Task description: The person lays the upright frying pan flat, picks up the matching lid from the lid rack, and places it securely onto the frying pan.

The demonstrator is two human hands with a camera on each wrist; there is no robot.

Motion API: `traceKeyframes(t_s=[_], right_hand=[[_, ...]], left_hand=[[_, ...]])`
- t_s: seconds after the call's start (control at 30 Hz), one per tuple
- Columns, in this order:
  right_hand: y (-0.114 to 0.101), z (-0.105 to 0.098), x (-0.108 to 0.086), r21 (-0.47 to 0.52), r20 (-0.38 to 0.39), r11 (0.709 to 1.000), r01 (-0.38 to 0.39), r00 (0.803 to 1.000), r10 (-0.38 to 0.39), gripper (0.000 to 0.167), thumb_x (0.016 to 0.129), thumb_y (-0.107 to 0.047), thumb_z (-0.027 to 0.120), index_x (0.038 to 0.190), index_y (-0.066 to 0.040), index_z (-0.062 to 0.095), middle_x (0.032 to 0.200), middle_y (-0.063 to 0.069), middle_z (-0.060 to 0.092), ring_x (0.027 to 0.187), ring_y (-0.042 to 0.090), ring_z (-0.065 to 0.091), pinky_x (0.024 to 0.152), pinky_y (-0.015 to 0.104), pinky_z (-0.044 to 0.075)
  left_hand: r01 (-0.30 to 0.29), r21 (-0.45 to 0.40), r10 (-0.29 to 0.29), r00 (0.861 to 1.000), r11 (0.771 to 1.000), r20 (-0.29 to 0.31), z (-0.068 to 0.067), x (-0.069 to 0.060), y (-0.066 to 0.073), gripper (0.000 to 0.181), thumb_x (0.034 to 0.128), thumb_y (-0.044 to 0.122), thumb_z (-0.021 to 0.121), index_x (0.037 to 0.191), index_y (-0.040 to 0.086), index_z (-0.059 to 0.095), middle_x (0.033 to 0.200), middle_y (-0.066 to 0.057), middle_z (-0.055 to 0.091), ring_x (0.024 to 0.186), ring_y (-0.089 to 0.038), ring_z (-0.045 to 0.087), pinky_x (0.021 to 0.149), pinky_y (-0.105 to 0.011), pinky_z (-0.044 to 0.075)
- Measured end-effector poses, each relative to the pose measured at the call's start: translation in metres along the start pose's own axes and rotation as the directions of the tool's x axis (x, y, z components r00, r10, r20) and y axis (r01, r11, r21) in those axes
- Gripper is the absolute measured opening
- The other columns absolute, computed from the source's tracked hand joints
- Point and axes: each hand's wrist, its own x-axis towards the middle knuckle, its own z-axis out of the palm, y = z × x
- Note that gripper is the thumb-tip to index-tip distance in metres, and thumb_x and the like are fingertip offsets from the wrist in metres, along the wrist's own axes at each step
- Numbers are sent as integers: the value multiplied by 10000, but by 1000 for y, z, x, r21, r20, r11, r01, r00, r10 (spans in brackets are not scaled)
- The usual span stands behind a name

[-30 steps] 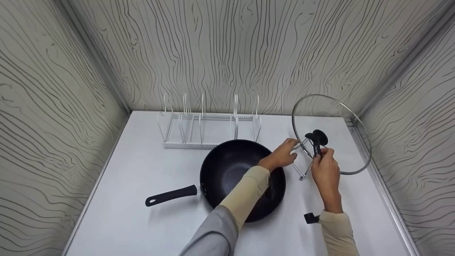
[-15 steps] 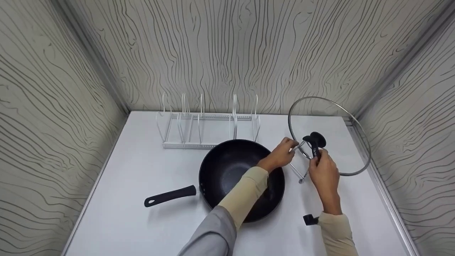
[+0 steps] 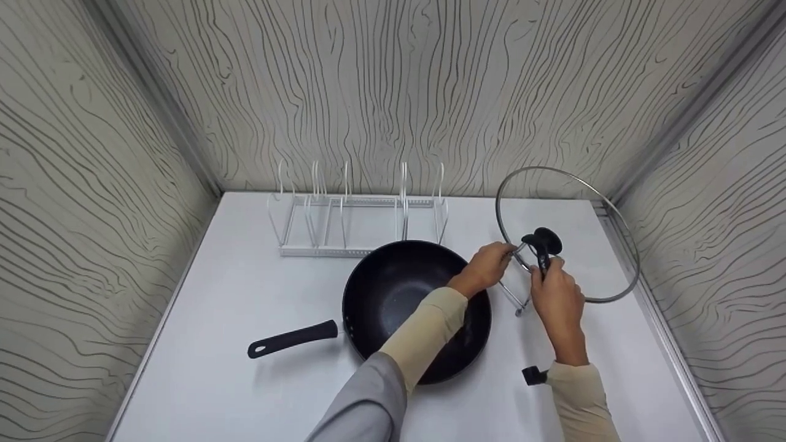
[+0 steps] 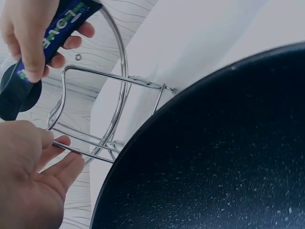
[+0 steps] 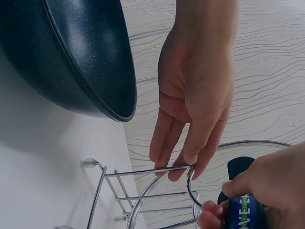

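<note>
My right hand [image 3: 557,301] grips the black handle [image 3: 543,258] of a large glass lid [image 3: 592,236] with a metal rim. The lid is tilted up, and its lower left rim passes among the bars of a small chrome wire stand [image 4: 109,75]. With thumb and fingers, my left hand [image 3: 489,265] pinches the stand's upper wire, clearly visible in the right wrist view. Printed lettering shows on the lid handle in the left wrist view. My left forearm crosses above a black wok [image 3: 393,301] and hides part of it.
The wok's long black handle [image 3: 293,339] points left over the white table [image 3: 202,393]. A white wire rack [image 3: 328,252] with several upright loops stands behind the wok, near the back wall. Patterned walls enclose the back and both sides.
The lid and my right hand have shifted slightly left and down. My left hand's fingers have closed more tightly together on the stand's wire. The wok and the white rack keep their places.
</note>
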Motion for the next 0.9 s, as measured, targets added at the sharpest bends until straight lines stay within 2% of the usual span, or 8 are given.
traceKeyframes(t_s=[0.17,0.3,0.47,0.63,0.9], right_hand=[[-2,0,3,-39,23,999,-3,1000,3,283,1035,-161,661,1051,106,569,706,298,656,596,479,657,497,593,452],[-1,2,4,-56,21,998,17,1000,-16,283,1036,-169,666,1005,98,576,696,313,651,579,480,653,471,569,438],[1,4,5,-75,-14,996,38,999,-39,283,1045,-166,662,971,96,583,657,305,636,538,474,641,426,528,412],[4,7,6,-99,-58,994,39,997,-45,303,1052,-187,652,963,93,577,678,342,638,574,546,646,445,600,417],[10,15,5,-131,-118,991,23,992,-38,305,1041,-195,661,952,89,596,687,362,653,587,579,652,462,639,435]], left_hand=[[43,58,-41,999,997,-29,3,3,1,280,1117,135,543,1326,132,729,1273,-22,747,1225,-114,694,1036,-178,519],[73,58,-70,995,996,-64,6,4,3,259,1112,129,553,1279,138,750,1254,-4,754,1212,-97,697,1023,-166,520],[56,29,-53,994,998,-92,9,4,6,243,1105,103,556,1248,103,753,1234,-19,766,1195,-106,708,1013,-158,522],[33,16,-31,993,999,-113,9,5,7,237,1089,82,580,1233,98,767,1232,-28,777,1193,-116,716,1025,-165,521],[72,35,-68,992,997,-102,10,7,9,238,1080,75,586,1206,121,782,1215,3,787,1181,-94,719,1013,-155,522]])
